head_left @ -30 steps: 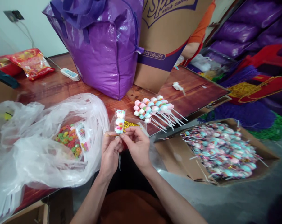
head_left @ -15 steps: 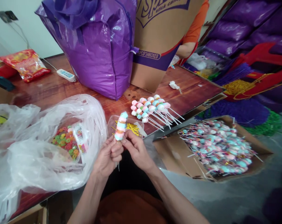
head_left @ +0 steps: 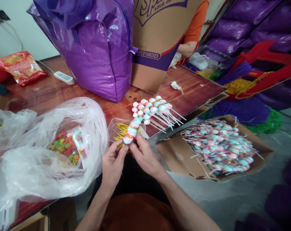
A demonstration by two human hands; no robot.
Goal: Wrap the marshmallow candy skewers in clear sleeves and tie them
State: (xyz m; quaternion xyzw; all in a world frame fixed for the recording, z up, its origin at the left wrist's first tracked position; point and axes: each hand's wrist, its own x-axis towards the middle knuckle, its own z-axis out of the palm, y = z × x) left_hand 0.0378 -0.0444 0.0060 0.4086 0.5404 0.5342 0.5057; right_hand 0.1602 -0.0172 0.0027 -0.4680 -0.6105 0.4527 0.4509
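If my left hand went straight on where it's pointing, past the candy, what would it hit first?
Probably the clear plastic tray with yellow ties, just beyond the candy; your left hand might pass above its rim, since depth is unclear.

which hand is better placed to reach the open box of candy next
Probably the right hand: it is nearer the open box, while the left hand is farther across. Both are at the striped candy.

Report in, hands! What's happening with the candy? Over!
Left hand pinching candy by its lower end. Right hand close against it. Yellow ties showing left of candy. Nothing visibly blocking either hand.
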